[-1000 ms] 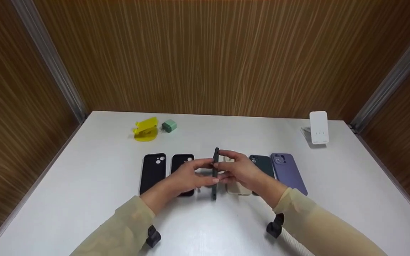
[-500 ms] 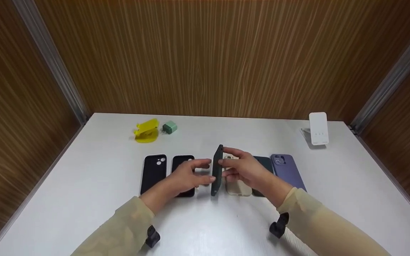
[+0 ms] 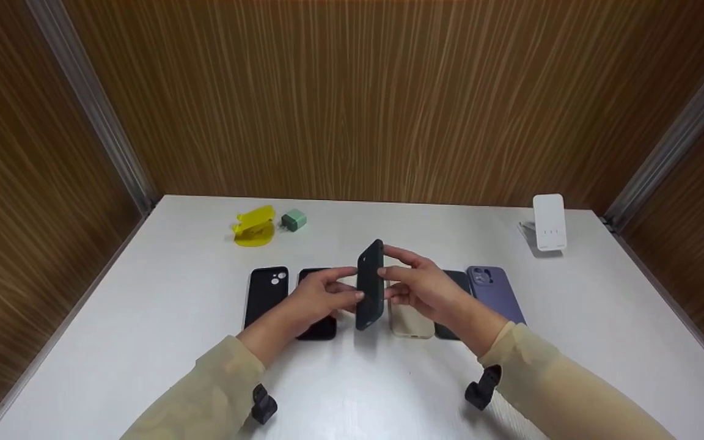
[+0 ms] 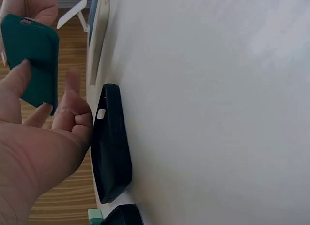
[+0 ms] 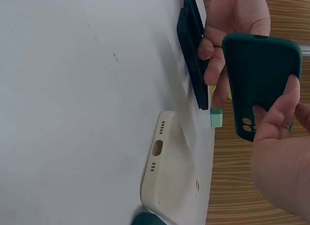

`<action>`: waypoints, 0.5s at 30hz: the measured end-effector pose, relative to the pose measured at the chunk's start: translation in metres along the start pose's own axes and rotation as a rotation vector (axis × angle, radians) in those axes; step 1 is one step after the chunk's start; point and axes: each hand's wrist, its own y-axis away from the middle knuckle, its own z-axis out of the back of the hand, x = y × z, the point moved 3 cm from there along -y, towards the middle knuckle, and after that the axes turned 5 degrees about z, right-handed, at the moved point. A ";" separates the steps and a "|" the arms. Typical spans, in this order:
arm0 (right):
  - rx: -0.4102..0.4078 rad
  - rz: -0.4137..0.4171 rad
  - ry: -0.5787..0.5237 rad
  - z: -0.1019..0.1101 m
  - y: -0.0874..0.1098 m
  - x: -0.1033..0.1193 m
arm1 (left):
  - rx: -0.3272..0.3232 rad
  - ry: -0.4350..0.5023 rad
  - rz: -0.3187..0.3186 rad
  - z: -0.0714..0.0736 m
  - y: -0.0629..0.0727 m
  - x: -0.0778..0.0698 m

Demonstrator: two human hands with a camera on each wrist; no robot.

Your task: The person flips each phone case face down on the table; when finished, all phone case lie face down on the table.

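Note:
A dark green phone case [image 3: 366,284] stands on end above the table's middle, its camera cutouts showing in the right wrist view [image 5: 248,125]. My right hand [image 3: 430,290] grips it along the right edge, thumb on one face and fingers behind. At its left side, my left hand [image 3: 314,299] has thumb and index finger stretched out, with their tips at the case. Other left fingers are loosely bent in the left wrist view. Under the hands lie a black phone case [image 3: 318,330] on the left and a cream phone case [image 3: 410,321] on the right, both partly hidden.
Another black case [image 3: 266,293] lies at far left; a second dark green case [image 3: 461,281] and a purple case [image 3: 494,293] lie right. Behind are a yellow phone stand [image 3: 254,226], a green charger plug [image 3: 294,220] and a white stand [image 3: 549,223]. Wooden panels surround the table.
The held case has turned from edge-on so its broad face shows more, and has risen slightly. The left index finger drew away, then came back to the case's edge.

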 end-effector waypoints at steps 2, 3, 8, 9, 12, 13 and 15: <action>-0.003 -0.003 0.017 0.000 0.000 -0.002 | -0.027 0.010 -0.004 0.002 -0.001 0.000; -0.006 -0.004 0.031 0.000 0.000 -0.002 | -0.044 0.012 -0.004 0.003 -0.001 0.001; -0.037 0.018 0.114 0.001 -0.002 -0.004 | -0.152 0.023 0.014 0.009 -0.003 0.003; -0.046 0.025 0.126 0.001 -0.003 -0.004 | -0.170 0.028 0.018 0.010 -0.003 0.003; -0.076 0.037 0.162 0.003 -0.005 -0.006 | -0.212 0.027 0.013 0.011 -0.005 0.003; -0.088 0.038 0.173 0.003 -0.005 -0.007 | -0.223 0.026 0.009 0.011 -0.005 0.003; -0.110 0.035 0.195 0.005 -0.006 -0.009 | -0.239 0.015 -0.008 0.011 -0.006 0.003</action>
